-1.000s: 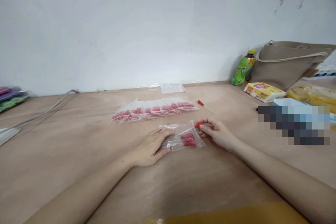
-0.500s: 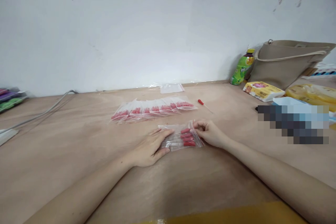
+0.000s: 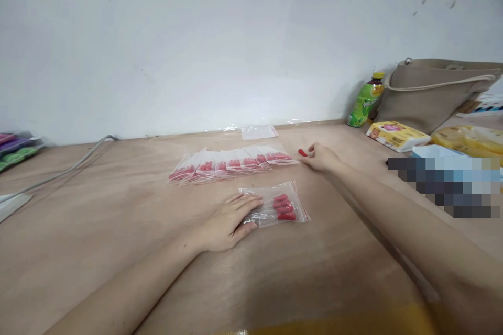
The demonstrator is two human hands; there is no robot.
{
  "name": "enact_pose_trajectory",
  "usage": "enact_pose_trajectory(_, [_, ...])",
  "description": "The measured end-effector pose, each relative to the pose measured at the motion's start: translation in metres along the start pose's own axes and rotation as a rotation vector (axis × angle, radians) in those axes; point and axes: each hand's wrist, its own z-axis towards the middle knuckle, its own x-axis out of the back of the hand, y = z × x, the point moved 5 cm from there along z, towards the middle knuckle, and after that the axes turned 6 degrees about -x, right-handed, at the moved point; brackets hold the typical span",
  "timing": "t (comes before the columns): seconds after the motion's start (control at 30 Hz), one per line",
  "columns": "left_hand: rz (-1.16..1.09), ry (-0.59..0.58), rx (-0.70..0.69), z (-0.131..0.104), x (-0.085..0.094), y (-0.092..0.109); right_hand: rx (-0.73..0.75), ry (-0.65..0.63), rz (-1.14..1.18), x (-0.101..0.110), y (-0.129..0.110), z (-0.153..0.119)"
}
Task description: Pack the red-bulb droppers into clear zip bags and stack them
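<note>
A clear zip bag (image 3: pixel 271 209) with several red-handled tools in it lies flat on the table. My left hand (image 3: pixel 231 220) rests on the bag's left end, fingers apart. Farther back, at the right, my right hand (image 3: pixel 320 158) is beside a red-handled screwdriver (image 3: pixel 302 152), its fingers bent around the shaft area. Whether they grip the shaft is hidden. A row of overlapping filled bags (image 3: pixel 231 163) lies beyond the near bag, red handles toward me.
Flat empty bags (image 3: pixel 258 132) lie by the wall. At the right stand a green bottle (image 3: pixel 365 100), a yellow tissue pack (image 3: pixel 396 135) and a beige bag (image 3: pixel 424 97). A grey cable (image 3: pixel 84 156) and colourful packets (image 3: pixel 18 149) are at the left.
My right hand has let go of the near bag's right edge and moved back and right to the loose screwdriver. My left hand stays on the bag.
</note>
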Motion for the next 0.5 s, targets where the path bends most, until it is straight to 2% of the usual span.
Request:
enact_pose_trajectory(0.13, [-0.008,-0.003,-0.005,-0.001,0.001,0.001,0.096,-0.072,0.01,-0.007,-0.01,0.005])
enact_pose_trajectory(0.27, [-0.017,0.006,-0.005,-0.001,0.001,0.0,0.135,-0.04,0.107,0.008,-0.008,-0.02])
enact_pose_trajectory(0.37, [-0.025,0.021,-0.012,-0.001,0.001,-0.001,0.055,0.0,0.562,0.022,0.0,-0.05])
enact_pose_trajectory(0.43, [-0.026,0.027,-0.017,-0.001,0.0,-0.001,-0.057,0.02,0.898,0.022,0.005,-0.07])
enact_pose_trajectory(0.5, [-0.022,0.029,-0.012,-0.002,0.0,0.0,-0.129,0.042,1.08,0.015,0.006,-0.087])
